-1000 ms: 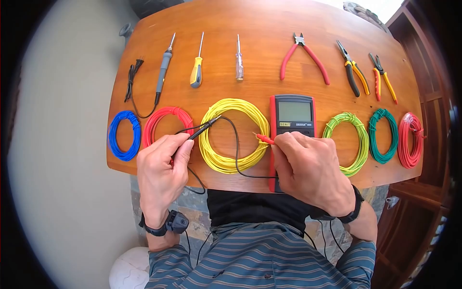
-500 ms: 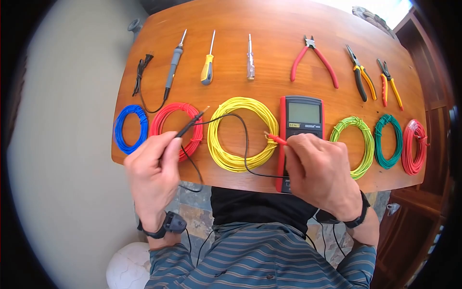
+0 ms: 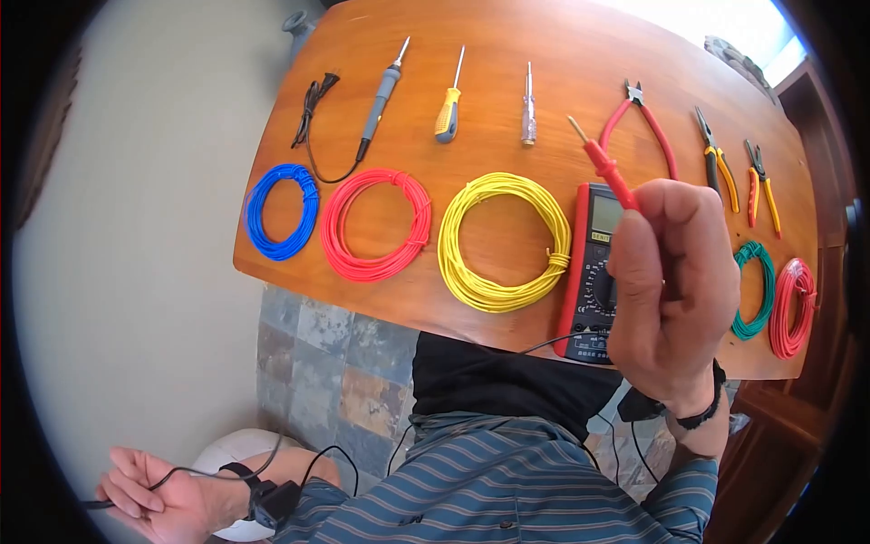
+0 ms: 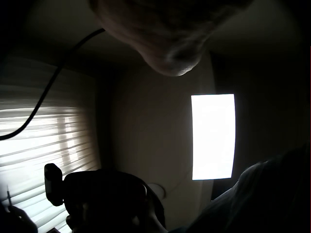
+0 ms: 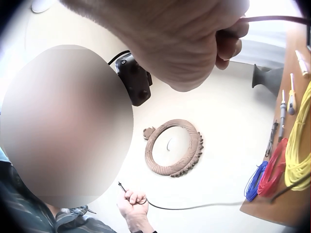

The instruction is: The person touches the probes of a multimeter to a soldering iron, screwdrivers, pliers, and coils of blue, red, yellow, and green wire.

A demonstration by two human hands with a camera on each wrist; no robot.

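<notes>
My right hand point(image 3: 680, 281) pinches a red multimeter test probe point(image 3: 605, 168) between thumb and fingers, its metal tip pointing up and to the left. Behind that hand lies the red and black multimeter point(image 3: 573, 304), partly covered. Far out at the lower left, off the table, my left hand point(image 3: 163, 494) is turned palm up with fingers curled. The right wrist view shows it holding the black test probe point(image 5: 121, 186), tip upward. A black lead point(image 5: 204, 206) runs from there toward the table. In the left wrist view the hand is dark and mostly hidden.
Yellow point(image 3: 453, 240), red point(image 3: 333, 227), blue point(image 3: 257, 208) and green point(image 3: 768, 283) wire coils lie along the near side. Behind them are a soldering iron point(image 3: 381, 98), a screwdriver point(image 3: 447, 120), a clear-handled screwdriver point(image 3: 528, 120), red-handled cutters point(image 3: 660, 136) and two more pliers.
My left hand has swung from the table's near edge to far lower left, carrying the black probe. My right hand has lifted, tilting the red probe's tip upward. The head view has shifted.
</notes>
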